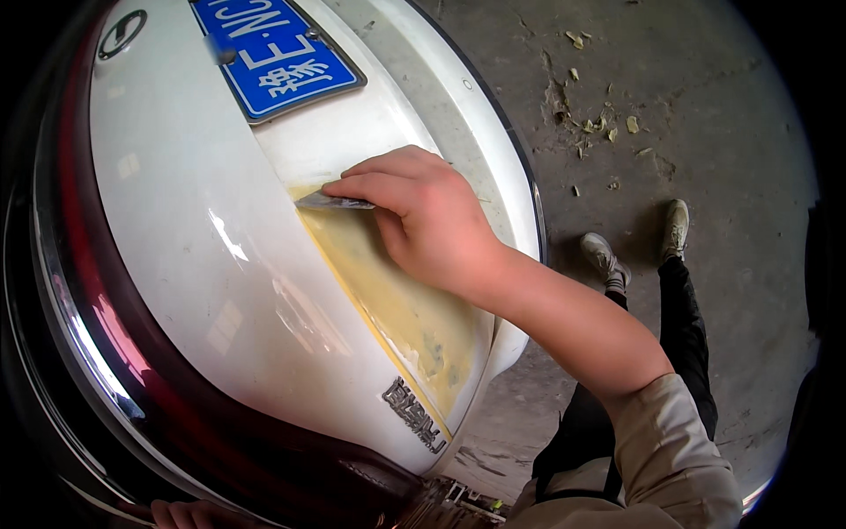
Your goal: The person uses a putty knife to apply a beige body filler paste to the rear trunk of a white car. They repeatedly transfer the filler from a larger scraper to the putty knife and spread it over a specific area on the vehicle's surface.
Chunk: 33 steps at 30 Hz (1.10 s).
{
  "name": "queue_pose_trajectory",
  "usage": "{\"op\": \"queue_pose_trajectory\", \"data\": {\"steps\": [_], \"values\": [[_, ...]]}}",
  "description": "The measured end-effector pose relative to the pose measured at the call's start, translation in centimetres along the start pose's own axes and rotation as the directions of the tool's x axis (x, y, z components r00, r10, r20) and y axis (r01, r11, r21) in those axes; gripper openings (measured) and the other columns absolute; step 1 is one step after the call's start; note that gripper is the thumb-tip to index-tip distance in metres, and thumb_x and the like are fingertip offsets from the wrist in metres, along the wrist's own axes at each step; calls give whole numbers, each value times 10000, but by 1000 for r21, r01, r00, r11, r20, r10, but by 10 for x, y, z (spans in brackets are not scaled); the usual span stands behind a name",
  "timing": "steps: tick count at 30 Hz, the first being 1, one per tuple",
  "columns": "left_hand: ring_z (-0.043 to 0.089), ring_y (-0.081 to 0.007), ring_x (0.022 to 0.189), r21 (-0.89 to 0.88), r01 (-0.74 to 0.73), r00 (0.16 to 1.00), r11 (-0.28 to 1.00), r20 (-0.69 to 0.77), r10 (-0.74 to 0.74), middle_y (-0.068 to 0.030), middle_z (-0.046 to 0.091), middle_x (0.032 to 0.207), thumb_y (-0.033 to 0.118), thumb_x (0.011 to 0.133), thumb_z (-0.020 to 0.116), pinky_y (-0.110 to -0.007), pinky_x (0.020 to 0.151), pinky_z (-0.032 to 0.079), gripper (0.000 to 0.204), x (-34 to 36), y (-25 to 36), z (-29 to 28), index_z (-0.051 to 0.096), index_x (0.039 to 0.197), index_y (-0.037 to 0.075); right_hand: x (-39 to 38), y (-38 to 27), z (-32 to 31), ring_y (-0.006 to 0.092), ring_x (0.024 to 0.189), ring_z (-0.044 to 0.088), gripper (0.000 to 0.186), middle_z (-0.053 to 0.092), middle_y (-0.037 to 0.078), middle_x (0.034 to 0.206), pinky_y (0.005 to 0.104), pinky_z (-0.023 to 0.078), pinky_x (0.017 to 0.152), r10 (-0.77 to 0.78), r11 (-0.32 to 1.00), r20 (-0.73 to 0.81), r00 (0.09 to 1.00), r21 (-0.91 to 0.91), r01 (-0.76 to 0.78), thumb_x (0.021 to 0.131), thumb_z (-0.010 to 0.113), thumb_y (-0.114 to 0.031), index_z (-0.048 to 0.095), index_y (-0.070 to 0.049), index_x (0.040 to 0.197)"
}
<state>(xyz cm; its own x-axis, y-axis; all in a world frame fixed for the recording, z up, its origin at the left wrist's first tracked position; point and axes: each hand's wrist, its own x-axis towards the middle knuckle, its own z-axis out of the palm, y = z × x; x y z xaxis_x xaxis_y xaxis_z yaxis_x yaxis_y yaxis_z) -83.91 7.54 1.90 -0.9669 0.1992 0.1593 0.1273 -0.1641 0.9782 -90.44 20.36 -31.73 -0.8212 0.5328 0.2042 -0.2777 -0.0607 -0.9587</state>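
My right hand (432, 216) reaches across the white rear panel of a car (198, 238). Its fingers are closed on a thin grey putty scraper (337, 202), forefinger stretched along the top and thumb beneath. The scraper's blade lies against the upper end of a yellowish patch of filler (388, 295) on the panel. That patch looks smooth in the middle, with greyish, uneven spots toward its lower end. A straight yellow edge (339, 280) borders it on the left. At the lower left rim, only a few dim fingers of my left hand (181, 514) show, by the dark car edge; their grip is hidden.
A blue licence plate (286, 62) sits above the patch, a metal badge (412, 414) at its lower end. A round emblem (122, 35) is at upper left. Dark red trim (115, 309) curves along the left. Pale scraps (608, 119) litter the concrete floor beyond my shoes (608, 256).
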Motion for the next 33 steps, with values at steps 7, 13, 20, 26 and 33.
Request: {"op": "queue_pose_trajectory", "data": {"steps": [7,13,20,26,33], "values": [[399,-122,602,-19,24,999,1000,30,-23,-7,405,801,344,1048,331,-274,523,378,475,0,-9,-1,439,1364,6,4,5,11,266,899,615,332,700,57,934,376,507,797,-2,1000,-4,1000,5,2,738,577,45,736,-113,982],[391,-112,595,-23,47,999,999,10,-47,-8,401,795,324,1043,353,-247,500,372,478,0,-11,-1,394,1427,42,-7,-2,12,269,885,600,369,688,60,954,367,507,800,54,998,42,998,21,-55,708,573,61,732,-108,995],[381,-111,591,-20,78,997,997,-7,-78,-5,398,790,308,1041,374,-243,496,364,431,-2,-13,0,439,1375,44,-21,-2,6,265,878,583,409,664,47,941,363,502,794,41,998,52,998,38,-43,667,573,90,720,-102,997],[377,-122,591,-58,109,994,992,-4,-109,-6,399,782,290,1035,404,-253,500,352,337,-6,-10,-3,511,1188,9,-36,-5,3,258,892,568,433,646,41,951,358,486,799,53,995,48,997,79,-56,647,574,102,716,-102,1002],[386,-130,610,-59,103,995,993,-3,-104,-12,404,799,297,1036,399,-265,518,361,381,-6,-18,3,491,1243,-9,-49,-13,-10,258,909,558,444,627,29,988,356,476,787,64,996,90,994,56,-69,637,586,102,707,-101,1014]]}}
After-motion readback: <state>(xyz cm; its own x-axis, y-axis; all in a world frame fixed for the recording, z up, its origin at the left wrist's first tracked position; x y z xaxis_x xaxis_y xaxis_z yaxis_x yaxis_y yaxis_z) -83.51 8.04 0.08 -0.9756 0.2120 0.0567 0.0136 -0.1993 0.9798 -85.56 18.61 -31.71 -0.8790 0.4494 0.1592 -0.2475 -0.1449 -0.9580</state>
